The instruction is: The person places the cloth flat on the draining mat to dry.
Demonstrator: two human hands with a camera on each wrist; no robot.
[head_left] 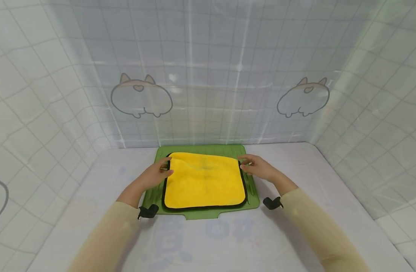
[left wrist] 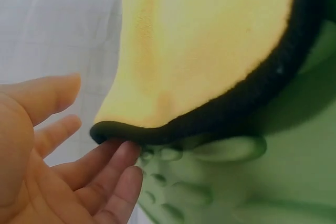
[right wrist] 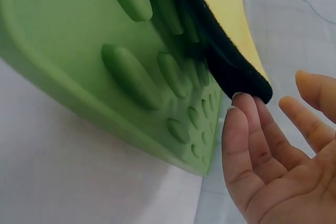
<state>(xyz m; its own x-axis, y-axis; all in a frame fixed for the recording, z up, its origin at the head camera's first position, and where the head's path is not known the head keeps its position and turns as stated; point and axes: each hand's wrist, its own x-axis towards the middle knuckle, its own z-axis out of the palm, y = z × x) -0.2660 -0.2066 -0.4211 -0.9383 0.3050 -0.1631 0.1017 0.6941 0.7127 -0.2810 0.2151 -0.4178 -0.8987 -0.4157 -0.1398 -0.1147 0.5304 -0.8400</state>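
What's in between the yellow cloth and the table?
A green ridged board lies between the yellow cloth and the table; the head view shows it.

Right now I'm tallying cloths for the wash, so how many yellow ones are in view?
1. The yellow cloth is over the green board, between the left hand and right hand. Others could be hidden beneath it.

Pale, grid-patterned walls [head_left: 225, 102] enclose a whitish surface [head_left: 211, 249].

Low centre on my head feed I see plush, matt cloth [head_left: 205, 181] over a smooth, ridged plastic tray [head_left: 202, 216], with glossy, plastic-looking sheeting [head_left: 214, 64] across the upper frame.
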